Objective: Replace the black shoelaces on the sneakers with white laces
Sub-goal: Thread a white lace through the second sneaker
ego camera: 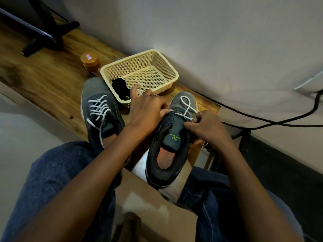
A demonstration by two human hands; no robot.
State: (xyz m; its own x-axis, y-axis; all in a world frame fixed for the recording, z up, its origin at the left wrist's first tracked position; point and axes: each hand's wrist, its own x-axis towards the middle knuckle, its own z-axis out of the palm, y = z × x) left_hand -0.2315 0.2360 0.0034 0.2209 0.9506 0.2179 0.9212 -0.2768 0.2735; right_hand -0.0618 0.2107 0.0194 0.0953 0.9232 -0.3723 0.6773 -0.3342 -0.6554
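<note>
Two grey sneakers lie on the wooden bench. The left sneaker (97, 109) carries a white lace crossed through its eyelets, with loose ends trailing toward me. The right sneaker (173, 137) has a white lace (186, 106) through only its front eyelets, with a loop lying over the toe. My left hand (148, 109) pinches one end of that lace at the shoe's left side. My right hand (204, 124) pinches the other end at the right side. A bundle of black laces (120, 88) lies in the near corner of the cream basket (157, 56).
An orange-lidded jar (90, 61) stands left of the basket. A black stand (43, 30) occupies the bench's far left. Black cables (279, 119) run along the floor at right. My knees in blue jeans sit below the bench edge, with a cardboard box (150, 206) between them.
</note>
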